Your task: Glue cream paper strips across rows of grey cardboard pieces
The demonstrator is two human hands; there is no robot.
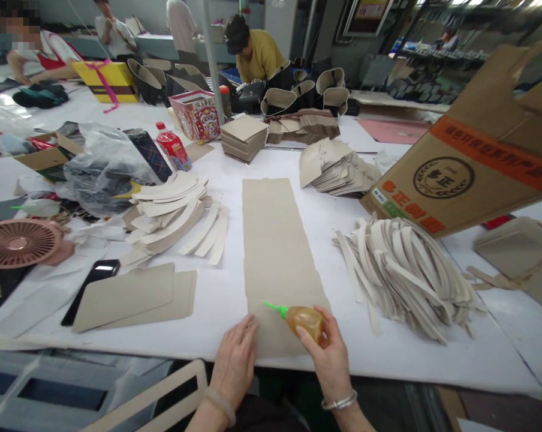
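Observation:
My right hand (328,351) is wrapped round a squeeze bottle (306,322) of amber liquid, probably glue. Its thin green nozzle (277,309) points left, over the near part of a long beige sheet (275,240). The sheet runs away from me along the white table. At the sheet's near left edge, my left hand (235,354) lies with its fingers stretched out and holds nothing. Two or more flat beige panels with rounded corners (127,294) lie to the left of that hand.
Strips are heaped at left (176,210) and right (401,270). Stacked pieces (244,138), fanned pieces (336,167) and a red bottle (174,147) stand farther back. A tilted carton (469,162) rises at right; a phone (91,288) and pink fan (21,243) lie left. Co-workers are beyond.

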